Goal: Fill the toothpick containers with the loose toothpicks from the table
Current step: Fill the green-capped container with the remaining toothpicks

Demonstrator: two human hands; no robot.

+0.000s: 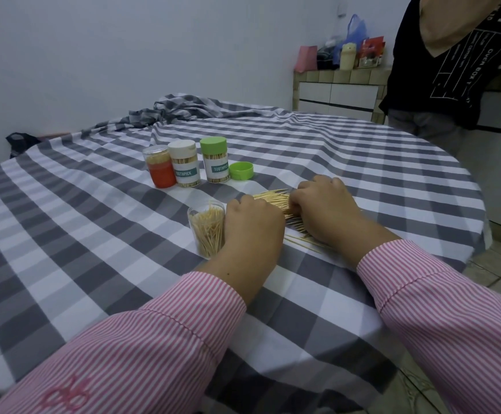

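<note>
While left hand point(253, 225) curls beside open container point(206, 227) | right hand point(322, 209) fingers apparently pinching loose toothpicks point(273, 198)

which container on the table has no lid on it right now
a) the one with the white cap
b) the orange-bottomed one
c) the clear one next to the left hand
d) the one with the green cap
c: the clear container beside the left hand stands open-topped with toothpicks poking above its rim, while a loose green lid lies on the tablecloth by the three capped ones.
</note>
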